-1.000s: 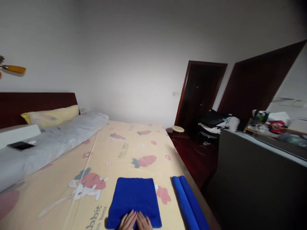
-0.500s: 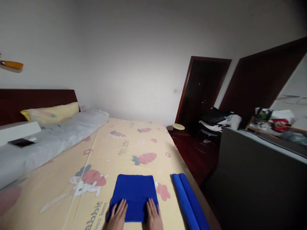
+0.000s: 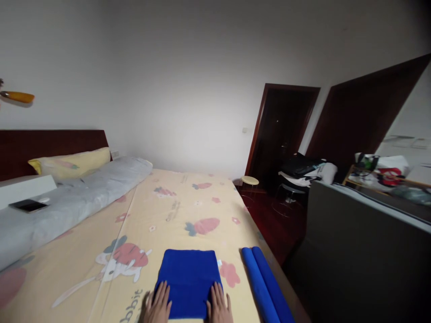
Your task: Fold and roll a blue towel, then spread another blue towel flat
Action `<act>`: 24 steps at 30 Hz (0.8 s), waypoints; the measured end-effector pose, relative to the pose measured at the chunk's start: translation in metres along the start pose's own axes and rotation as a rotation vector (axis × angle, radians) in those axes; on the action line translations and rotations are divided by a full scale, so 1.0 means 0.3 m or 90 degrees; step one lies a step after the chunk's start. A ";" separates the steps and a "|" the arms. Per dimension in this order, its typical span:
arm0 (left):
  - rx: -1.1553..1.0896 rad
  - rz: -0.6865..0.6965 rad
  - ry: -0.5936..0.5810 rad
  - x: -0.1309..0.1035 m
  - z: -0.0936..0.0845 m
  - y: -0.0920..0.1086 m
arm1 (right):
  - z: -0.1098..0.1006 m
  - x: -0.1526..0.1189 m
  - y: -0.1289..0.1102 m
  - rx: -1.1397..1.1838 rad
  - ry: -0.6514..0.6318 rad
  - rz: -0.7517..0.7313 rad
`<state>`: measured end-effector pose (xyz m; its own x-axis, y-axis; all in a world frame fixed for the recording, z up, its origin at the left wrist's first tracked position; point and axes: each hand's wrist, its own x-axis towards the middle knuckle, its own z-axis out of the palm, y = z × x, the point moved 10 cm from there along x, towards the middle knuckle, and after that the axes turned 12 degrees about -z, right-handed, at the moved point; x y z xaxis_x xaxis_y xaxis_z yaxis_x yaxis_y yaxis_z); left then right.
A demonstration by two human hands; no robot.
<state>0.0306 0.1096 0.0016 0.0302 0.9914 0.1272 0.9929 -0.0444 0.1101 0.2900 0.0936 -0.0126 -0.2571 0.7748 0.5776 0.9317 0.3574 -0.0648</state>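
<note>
A blue folded cloth (image 3: 189, 273) lies flat on the bed, squarish in outline. My left hand (image 3: 158, 305) rests palm down on its near left edge, fingers stretched out. At the near right edge my right hand (image 3: 218, 304) lies flat in the same way, its thumb apart from the fingers. Neither hand grips the cloth. To the right of it, two rolled blue cloths (image 3: 266, 285) lie side by side near the bed's edge. A small white tag shows at the folded cloth's right side.
The bed (image 3: 175, 204) has a cream sheet with rabbit and carrot prints. A grey quilt (image 3: 101, 181), a yellow pillow (image 3: 77, 161) and a dark tablet-like device (image 3: 29, 205) are at the left. A dark panel (image 3: 353, 251) stands beyond the bed's right edge, near a round stool (image 3: 249, 181).
Both hands have shifted slightly outward, toward the folded cloth's side edges. The whole view has tilted a little, so things sit slightly lower. The rolled cloths stay in place.
</note>
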 end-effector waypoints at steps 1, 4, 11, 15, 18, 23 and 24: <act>-0.012 0.063 0.013 0.000 0.012 0.063 | 0.011 0.020 -0.052 0.012 0.017 -0.038; -0.054 0.224 0.062 -0.013 0.047 0.237 | 0.070 0.081 -0.217 0.095 0.004 -0.169; -0.061 0.000 -0.010 0.049 0.052 0.103 | 0.055 0.085 -0.037 0.051 -0.001 -0.018; -0.035 -0.085 -0.012 0.050 0.034 0.055 | 0.012 0.076 0.004 -0.019 0.043 0.018; -0.057 0.038 0.014 0.052 0.043 0.177 | 0.055 0.123 -0.132 0.066 -0.003 -0.092; -0.070 0.168 -0.024 0.052 0.046 0.225 | 0.094 0.136 -0.207 0.161 -0.091 -0.197; -0.067 0.145 -0.034 0.058 0.036 0.179 | 0.078 0.125 -0.150 0.142 -0.081 -0.163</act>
<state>0.0857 0.1257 -0.0010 0.2610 0.9591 0.1093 0.9424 -0.2777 0.1865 0.2324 0.1187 -0.0071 -0.5172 0.6993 0.4935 0.7579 0.6420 -0.1155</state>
